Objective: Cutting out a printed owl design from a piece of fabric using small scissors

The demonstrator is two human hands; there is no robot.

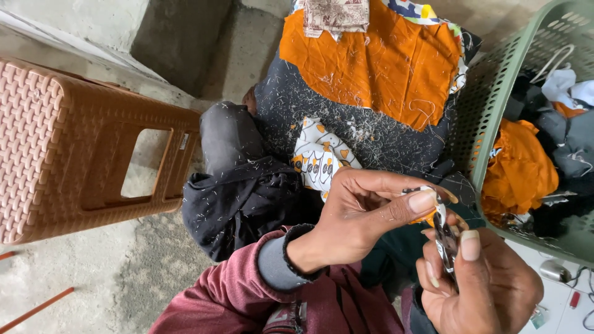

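I have one small metal clipper (445,238) between my two hands, just in front of my chest and beside the green basket (489,124). My left hand (365,216) comes across from its maroon sleeve (241,291), wrist bent, fingers curled, with thumb and forefinger pressed together on the upper end of the clipper. My right hand (479,284) rises from below, palm toward me, its fingers wrapped around the lower part and the thumb laid flat along the metal, so both hands are pinching the same tool.

One basket stands at my right, a perforated plastic one, and in it lie several bunched pieces of cloth: orange, grey, black and white; I cannot count them exactly. One brown plastic stool (80,148) lies tipped on the concrete floor at my left. Ahead of my hands is one heap of dark cloth (365,133) flecked with thread ends, with one orange piece (377,62) spread on top and one black garment (241,198) bunched beside it.
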